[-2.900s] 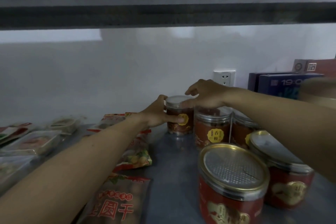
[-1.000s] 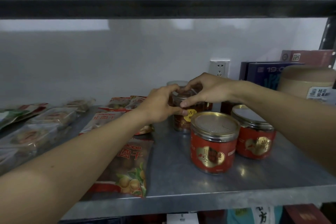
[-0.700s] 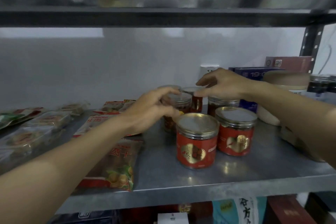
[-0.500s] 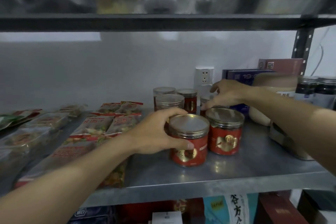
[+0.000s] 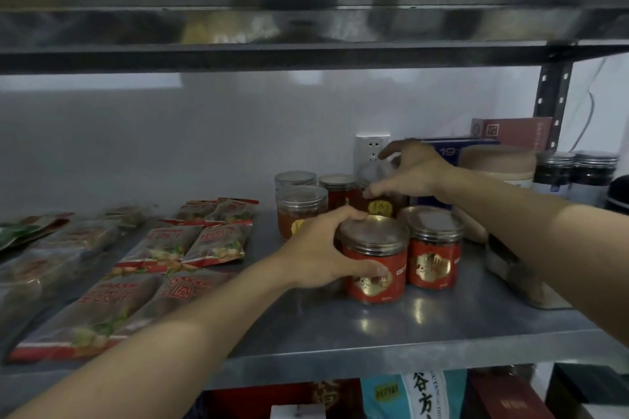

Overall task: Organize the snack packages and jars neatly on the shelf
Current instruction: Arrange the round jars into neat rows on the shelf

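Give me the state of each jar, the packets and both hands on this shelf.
Front red jar, upright, lidded.
Left hand, grips front red jar.
Rear clear jar, upright, lidded.
Right hand, grips rear clear jar.
Second red jar, upright, lidded, untouched.
Other clear jars, upright, lidded.
Snack packets, lying flat.

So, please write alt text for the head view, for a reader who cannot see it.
A person's left hand grips a gold-lidded red jar at the front of a metal shelf, while the right hand holds a clear jar behind it. A second red jar stands beside it, more clear jars stand behind, and flat snack packets lie to the left.
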Tool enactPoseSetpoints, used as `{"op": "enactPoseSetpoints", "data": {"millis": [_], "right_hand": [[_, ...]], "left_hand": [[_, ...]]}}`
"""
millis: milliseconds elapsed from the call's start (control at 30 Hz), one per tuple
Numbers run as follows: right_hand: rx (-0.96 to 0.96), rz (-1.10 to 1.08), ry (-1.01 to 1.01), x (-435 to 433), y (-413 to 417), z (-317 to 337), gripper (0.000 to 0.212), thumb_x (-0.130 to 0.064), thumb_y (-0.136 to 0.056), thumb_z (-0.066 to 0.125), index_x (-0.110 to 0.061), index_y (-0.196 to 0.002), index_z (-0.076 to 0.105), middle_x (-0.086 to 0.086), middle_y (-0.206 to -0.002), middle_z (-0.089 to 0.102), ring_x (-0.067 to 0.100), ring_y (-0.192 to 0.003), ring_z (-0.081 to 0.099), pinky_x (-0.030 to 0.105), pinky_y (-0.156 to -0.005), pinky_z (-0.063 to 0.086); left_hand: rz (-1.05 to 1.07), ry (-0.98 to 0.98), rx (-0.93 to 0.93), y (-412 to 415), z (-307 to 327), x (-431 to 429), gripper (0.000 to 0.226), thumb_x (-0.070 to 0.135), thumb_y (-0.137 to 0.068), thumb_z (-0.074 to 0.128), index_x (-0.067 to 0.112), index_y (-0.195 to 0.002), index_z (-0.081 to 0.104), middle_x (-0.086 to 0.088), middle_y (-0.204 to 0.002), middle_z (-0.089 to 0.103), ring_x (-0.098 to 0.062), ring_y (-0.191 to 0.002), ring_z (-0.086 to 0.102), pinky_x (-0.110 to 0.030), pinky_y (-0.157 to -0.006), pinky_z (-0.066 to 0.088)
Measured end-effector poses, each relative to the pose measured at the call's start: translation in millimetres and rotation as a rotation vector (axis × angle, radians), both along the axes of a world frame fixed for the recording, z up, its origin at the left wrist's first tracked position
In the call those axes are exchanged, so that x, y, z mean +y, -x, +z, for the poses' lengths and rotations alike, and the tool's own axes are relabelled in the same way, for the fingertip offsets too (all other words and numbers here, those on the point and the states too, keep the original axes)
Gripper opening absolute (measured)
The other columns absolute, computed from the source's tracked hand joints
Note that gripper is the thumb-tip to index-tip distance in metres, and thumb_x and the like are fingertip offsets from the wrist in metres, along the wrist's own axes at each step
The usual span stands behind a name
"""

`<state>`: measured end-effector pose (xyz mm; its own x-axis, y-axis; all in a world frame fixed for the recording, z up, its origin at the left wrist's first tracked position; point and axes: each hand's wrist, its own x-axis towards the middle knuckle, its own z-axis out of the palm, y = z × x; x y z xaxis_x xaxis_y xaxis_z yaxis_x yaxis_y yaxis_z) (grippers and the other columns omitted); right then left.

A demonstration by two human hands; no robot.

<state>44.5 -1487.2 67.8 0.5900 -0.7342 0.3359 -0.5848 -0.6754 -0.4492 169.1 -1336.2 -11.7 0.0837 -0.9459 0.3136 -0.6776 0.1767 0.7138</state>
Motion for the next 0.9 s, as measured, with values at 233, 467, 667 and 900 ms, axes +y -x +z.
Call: {"op": "enactPoseSetpoints", "data": {"millis": [233, 467, 667, 900], "right_hand": [[-0.227, 0.05, 0.092, 11.1, 5.6, 22.0, 0.086, -0.045, -0.059, 0.088, -0.023, -0.132, 0.049, 0.003, -0.128, 0.055, 0.018, -0.11, 0.054, 0.024, -0.076, 0.048], [-0.389, 0.148, 0.037, 39.1, 4.9, 23.4, 0.083, -0.042, -0.056, 0.09, -0.026, -0.128, 0.052, 0.0, -0.122, 0.058, 0.016, -0.107, 0.058, 0.029, -0.084, 0.055], [-0.422, 0.329, -0.077, 75.0, -8.2, 11.8, 0.082, -0.036, -0.058, 0.089, -0.028, -0.13, 0.05, -0.004, -0.123, 0.059, 0.014, -0.112, 0.057, 0.034, -0.092, 0.053], [-0.483, 0.383, -0.18, 100.5, -19.6, -31.7, 0.081, -0.026, -0.057, 0.09, -0.028, -0.129, 0.052, -0.009, -0.122, 0.059, 0.005, -0.113, 0.056, 0.023, -0.092, 0.048]], "left_hand": [[-0.005, -0.018, -0.006, 18.2, 2.6, -20.9, 0.073, 0.042, -0.068, 0.082, 0.029, -0.132, 0.049, 0.017, -0.12, 0.056, -0.004, -0.113, 0.053, -0.022, -0.094, 0.046], [0.366, 0.34, 0.105, -9.9, 28.0, 7.9, 0.054, 0.037, -0.074, 0.079, 0.022, -0.12, 0.056, 0.01, -0.102, 0.06, -0.006, -0.095, 0.058, -0.017, -0.074, 0.047], [0.269, 0.359, 0.127, -11.6, 31.3, 33.7, 0.082, 0.033, -0.075, 0.079, 0.039, -0.14, 0.031, 0.02, -0.119, 0.049, 0.006, -0.105, 0.05, -0.009, -0.076, 0.044], [0.325, 0.426, 0.196, -10.0, -12.9, 61.8, 0.083, 0.031, -0.066, 0.086, 0.042, -0.13, 0.035, 0.039, -0.104, 0.047, 0.034, -0.094, 0.041, 0.006, -0.071, 0.037]]}}
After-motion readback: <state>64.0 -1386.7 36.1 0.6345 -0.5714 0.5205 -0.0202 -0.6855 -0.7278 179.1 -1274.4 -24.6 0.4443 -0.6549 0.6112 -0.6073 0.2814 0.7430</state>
